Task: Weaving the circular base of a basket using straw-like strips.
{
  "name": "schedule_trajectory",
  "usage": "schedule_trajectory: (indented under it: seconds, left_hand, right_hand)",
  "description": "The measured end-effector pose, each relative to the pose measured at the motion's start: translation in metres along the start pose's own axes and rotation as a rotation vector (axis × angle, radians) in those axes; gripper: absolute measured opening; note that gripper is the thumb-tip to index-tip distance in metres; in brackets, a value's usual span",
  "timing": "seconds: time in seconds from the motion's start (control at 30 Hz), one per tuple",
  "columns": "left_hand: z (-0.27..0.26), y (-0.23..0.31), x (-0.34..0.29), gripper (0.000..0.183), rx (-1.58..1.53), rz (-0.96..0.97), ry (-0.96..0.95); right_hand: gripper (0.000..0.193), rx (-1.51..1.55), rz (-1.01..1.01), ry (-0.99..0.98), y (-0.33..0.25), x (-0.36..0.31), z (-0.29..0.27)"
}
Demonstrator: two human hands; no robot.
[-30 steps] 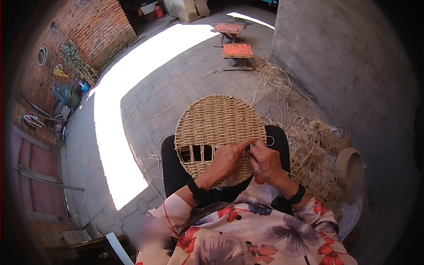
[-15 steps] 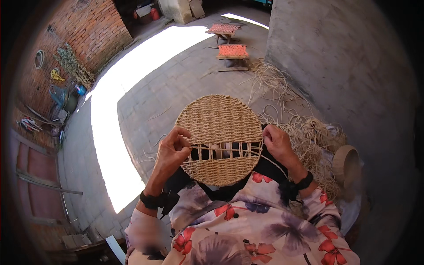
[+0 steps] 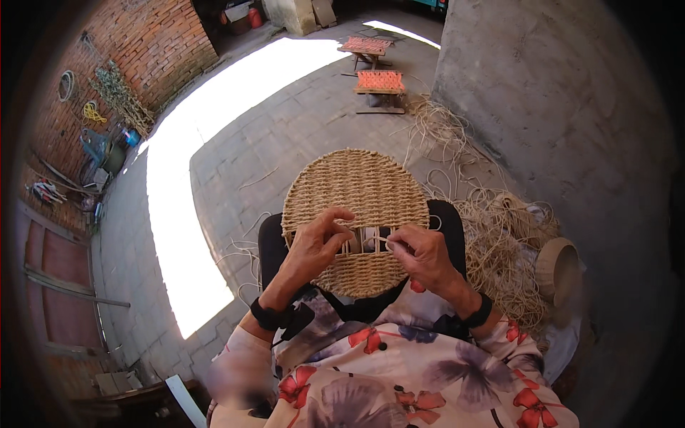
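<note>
A round woven straw-coloured disc (image 3: 355, 185) lies under and between a person's two hands, its close weave spreading just beyond their fingertips. An unfilled band with upright strands crosses it at the fingers. The left hand (image 3: 311, 246) is curled over this band, thumb and forefinger apart; whether it grips anything, I cannot tell. The right hand (image 3: 430, 258), near it, has thumb and finger pinched on a thin cord (image 3: 379, 240). Right of that hand, a tangled heap (image 3: 496, 246) covers the floor. Well beyond both hands stand two red-topped stools (image 3: 379, 81).
</note>
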State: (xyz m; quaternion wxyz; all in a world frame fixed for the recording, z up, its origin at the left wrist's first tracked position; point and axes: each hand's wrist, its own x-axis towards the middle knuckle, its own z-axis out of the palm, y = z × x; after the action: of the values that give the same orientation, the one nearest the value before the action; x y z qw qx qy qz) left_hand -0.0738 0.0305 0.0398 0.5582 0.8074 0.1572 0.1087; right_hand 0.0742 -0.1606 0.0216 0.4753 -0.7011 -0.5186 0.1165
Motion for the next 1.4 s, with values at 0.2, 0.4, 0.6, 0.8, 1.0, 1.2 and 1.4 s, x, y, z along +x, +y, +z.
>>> schedule_trajectory:
  seconds: [0.2,0.4,0.6,0.8,1.0,1.2,1.4]
  left_hand:
    - [0.021,-0.007,0.013,0.046,0.520,0.228,-0.037]
    - [0.031,-0.014,0.022,0.050,0.680,0.205,-0.120]
    - [0.033,-0.019,0.021,0.044,0.636,0.154,-0.074]
    - [-0.010,-0.002,0.014,0.039,0.213,-0.029,-0.033]
    - [-0.038,-0.002,-0.010,0.020,-0.080,-0.064,-0.131]
    - [-0.030,0.004,-0.011,0.018,-0.251,-0.115,-0.118]
    - [-0.030,0.008,-0.013,0.021,-0.212,-0.202,-0.020]
  right_hand:
    - [0.007,-0.370,-0.129,0.000,0.013,0.006,0.023]
    - [0.010,-0.316,-0.220,0.038,0.021,0.015,0.043]
    - [0.011,-0.264,-0.148,0.065,0.024,0.011,0.046]
    - [0.010,-0.064,-0.016,0.028,0.016,0.015,0.027]
    - [0.014,0.088,-0.055,-0.076,0.005,0.030,0.025]
    - [0.016,0.452,0.038,-0.246,0.001,0.036,0.050]
    - [0.012,0.615,0.237,-0.269,0.014,0.024,0.046]
